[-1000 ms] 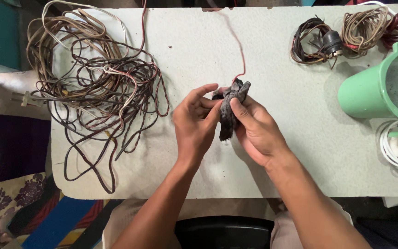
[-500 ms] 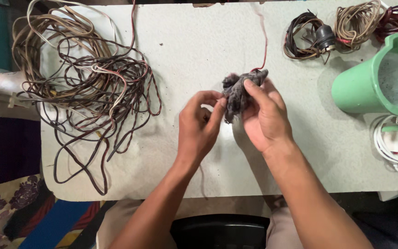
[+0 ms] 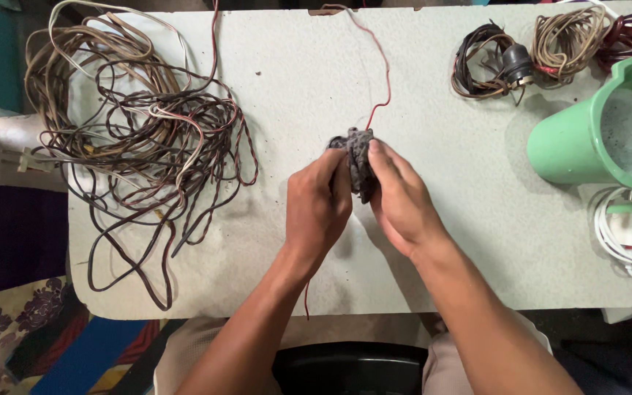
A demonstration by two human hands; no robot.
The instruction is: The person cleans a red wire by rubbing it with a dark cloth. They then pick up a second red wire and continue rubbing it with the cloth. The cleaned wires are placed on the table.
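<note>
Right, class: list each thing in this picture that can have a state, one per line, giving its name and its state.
dark cloth: bunched, pinched between both hands
left hand: closed on the cloth
right hand: closed on the cloth
thin red wire: loose, running into the cloth
wire pile: tangled, uncoiled
three small wire bundles: coiled
green jug: lying on its side, open
white cable: coiled

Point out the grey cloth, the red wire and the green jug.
Grey cloth (image 3: 360, 150), head view, top bunch above the hands.
Red wire (image 3: 385, 82), head view, stretch running up from the cloth.
Green jug (image 3: 561, 150), head view, outer wall.
</note>
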